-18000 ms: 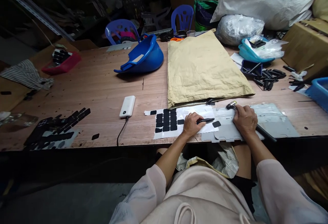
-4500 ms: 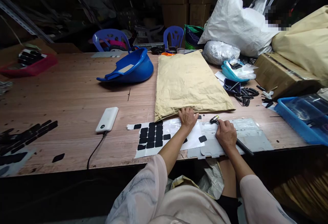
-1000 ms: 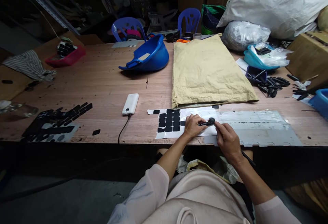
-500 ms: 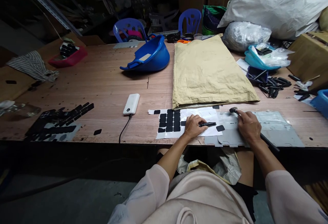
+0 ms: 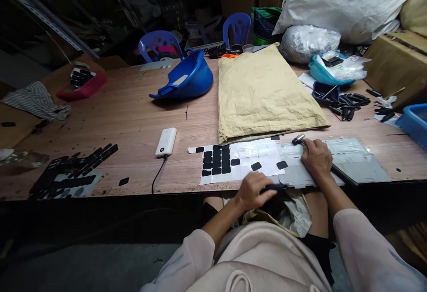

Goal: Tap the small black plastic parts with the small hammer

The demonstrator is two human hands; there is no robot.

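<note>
My left hand (image 5: pixel 254 190) is closed on a slim black piece (image 5: pixel 274 187) at the table's front edge, above my lap. My right hand (image 5: pixel 316 158) grips a hammer (image 5: pixel 343 175); its metal head shows left of my fingers and its black handle slants down to the right over a grey sheet (image 5: pixel 358 160). Left of that lies a white sheet (image 5: pixel 245 177) bearing rows of black rounded patches (image 5: pixel 216 158). Separate black patches (image 5: pixel 256 166) lie to the right of the rows, one of them near the sheet's right end.
A tan sack (image 5: pixel 267 96) lies behind the white sheet. Further left are a white power bank (image 5: pixel 166 141) with a cable and a blue basin (image 5: pixel 191 78). Black pieces (image 5: pixel 352 100) are heaped at the right, near a cardboard box (image 5: pixel 396 62). More black strips lie far left.
My left hand has moved off the white sheet toward me with the black piece, uncovering a black patch. My right hand still holds the hammer. The whole view has shifted slightly.
</note>
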